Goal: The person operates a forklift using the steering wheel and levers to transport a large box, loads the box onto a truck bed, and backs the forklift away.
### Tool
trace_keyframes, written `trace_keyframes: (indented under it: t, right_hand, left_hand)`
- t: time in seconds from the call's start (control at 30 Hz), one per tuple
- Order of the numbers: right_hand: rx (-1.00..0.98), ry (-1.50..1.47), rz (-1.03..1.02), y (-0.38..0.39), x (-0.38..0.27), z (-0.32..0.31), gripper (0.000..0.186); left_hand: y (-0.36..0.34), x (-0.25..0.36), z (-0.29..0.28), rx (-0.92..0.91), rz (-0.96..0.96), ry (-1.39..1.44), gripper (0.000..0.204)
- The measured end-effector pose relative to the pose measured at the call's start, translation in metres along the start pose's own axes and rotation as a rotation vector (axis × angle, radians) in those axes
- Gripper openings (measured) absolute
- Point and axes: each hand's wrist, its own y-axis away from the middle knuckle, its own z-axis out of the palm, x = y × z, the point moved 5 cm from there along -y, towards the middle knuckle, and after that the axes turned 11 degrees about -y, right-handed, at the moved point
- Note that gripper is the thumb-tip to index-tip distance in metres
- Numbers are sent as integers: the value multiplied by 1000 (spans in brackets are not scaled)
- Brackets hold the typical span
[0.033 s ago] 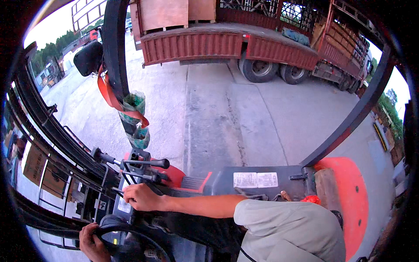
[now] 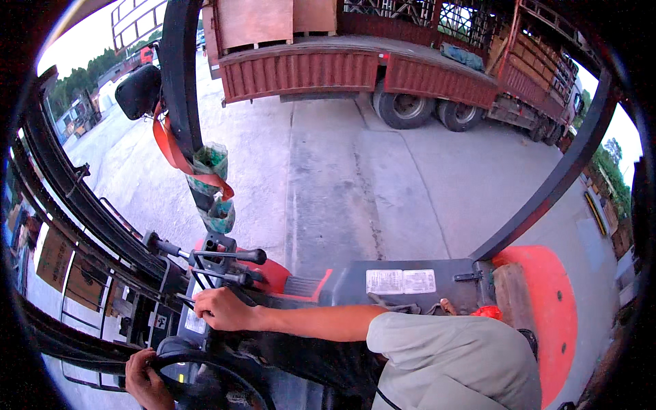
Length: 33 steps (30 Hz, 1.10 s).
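Pale concrete ground [image 2: 328,191] spreads around a forklift cab, crossed by seams and by a darker, stained strip. Across it stands a long truck [image 2: 301,76] with ribbed, dark red side panels; its bed carries wooden crates [image 2: 254,24] toward the left and a crumpled blue-green cover [image 2: 463,56] farther right. Trees [image 2: 89,68] and another forklift [image 2: 83,117] show in the distance at left. A dark post [image 2: 179,75] of the cab bears a black mirror [image 2: 139,91], an orange strap [image 2: 171,147] and green-tinted plastic wrapping [image 2: 210,164]. At right, a red body panel [image 2: 547,301] curves beside a wooden block [image 2: 512,294].

A white label [image 2: 400,281] in two panels lies on the dark deck beside the person; its lines of print are too fine to read. A second pale label [image 2: 196,321] sits below the right hand, partly hidden. A brown carton [image 2: 55,260] beyond the mast carries dark printed characters, blurred and slanted.

The steering wheel [image 2: 193,356] is at the lower left, in front of the person. The left hand [image 2: 146,383] has its grip curled closed over the rim. The right hand [image 2: 224,309], on an arm reaching out from a grey sleeve, has its grip closed over the end of the lowest lever [image 2: 184,298], whose tip it hides. Upper levers [image 2: 255,256] with black knobs stand just above it, untouched.
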Motion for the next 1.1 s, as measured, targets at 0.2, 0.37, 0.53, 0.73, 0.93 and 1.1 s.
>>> trace_keyframes:
  t: [0.2, 0.37, 0.53, 0.73, 0.93, 1.1]
  right_hand:
    - [-22, -16, 6, 4, 1, -3, 4]
    - [0, 15, -77, 17, -4, -6, 9]
    - [17, 4, -93, 24, -6, -17, 9]
    - [85, -22, -131, 31, -4, -13, 9]
    - [95, -14, -57, 22, -9, -44, 19]
    - [33, 52, -107, 33, -3, -53, 13]
  left_hand:
    - [8, -30, -10, 62, 10, 162, 21]
    - [46, -56, -41, 217, 78, -154, 18]
    - [119, -13, -75, 255, -90, -234, 28]
    - [204, 11, -59, -85, 196, -92, 33]
    - [185, 150, 12, -136, 59, -156, 34]
    - [145, 182, 84, -296, 226, -187, 48]
